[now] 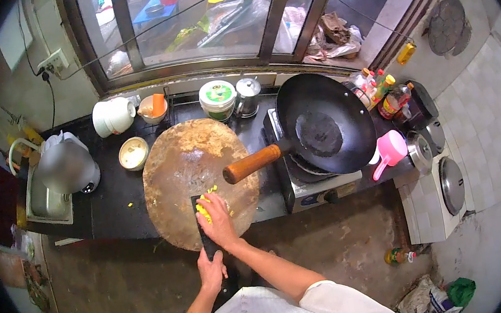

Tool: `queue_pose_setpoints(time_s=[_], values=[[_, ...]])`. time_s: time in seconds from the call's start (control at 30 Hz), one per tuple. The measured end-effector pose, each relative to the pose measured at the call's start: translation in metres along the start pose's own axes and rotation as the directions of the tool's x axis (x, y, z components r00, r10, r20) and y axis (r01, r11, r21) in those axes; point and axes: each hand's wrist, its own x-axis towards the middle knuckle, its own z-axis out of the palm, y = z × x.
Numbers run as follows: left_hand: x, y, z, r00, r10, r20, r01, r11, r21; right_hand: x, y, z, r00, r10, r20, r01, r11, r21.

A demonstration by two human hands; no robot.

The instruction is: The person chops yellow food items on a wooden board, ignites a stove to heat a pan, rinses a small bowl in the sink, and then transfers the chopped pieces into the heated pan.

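In the head view, my left hand (212,270) grips the near end of a dark, flat-bladed kitchen knife (210,244), probably a cleaver. Its blade reaches over the near part of a thick round wooden chopping board (174,173). My right hand (218,221) is cupped over chopped yellow food pieces (203,210) against the blade, its fingers covering part of them. A few more yellow bits lie on the board beyond my fingertips. The wooden handle of a black wok (320,126) juts out over the board's right side.
The wok rests on a gas stove (327,192). Behind the board stand a white lidded tub (218,99) and a metal pot (248,95). Bowls (133,153) and a steel sink (49,205) are on the left. A pink ladle (389,151) and sauce bottles (395,100) stand right.
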Motion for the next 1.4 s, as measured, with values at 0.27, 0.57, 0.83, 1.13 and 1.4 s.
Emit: queue_pose_setpoints(time_s=[0.27, 0.57, 0.83, 1.13, 1.4], values=[[-0.028, 0.015, 0.010, 0.998, -0.018, 0.062, 0.020, 1.000, -0.021, -0.006, -0.021, -0.032, 1.000, -0.014, -0.014, 0.013, 0.999, -0.046], [-0.060, 0.042, 0.055, 0.941, -0.125, 0.314, 0.082, 0.986, 0.147, -0.022, -0.035, -0.123, 0.979, 0.089, -0.184, -0.125, 0.973, -0.195], [-0.079, 0.072, 0.122, 0.814, -0.091, 0.573, -0.035, 0.978, 0.205, -0.018, -0.049, -0.220, 0.921, 0.025, -0.388, -0.169, 0.925, -0.340], [-0.050, 0.142, 0.215, 0.795, 0.115, 0.596, -0.285, 0.938, 0.199, 0.082, -0.028, -0.288, 0.868, -0.160, -0.470, -0.020, 0.934, -0.356], [0.018, 0.178, 0.282, 0.858, 0.263, 0.441, -0.421, 0.852, 0.312, 0.170, 0.035, -0.299, 0.839, -0.231, -0.492, 0.084, 0.949, -0.303]])
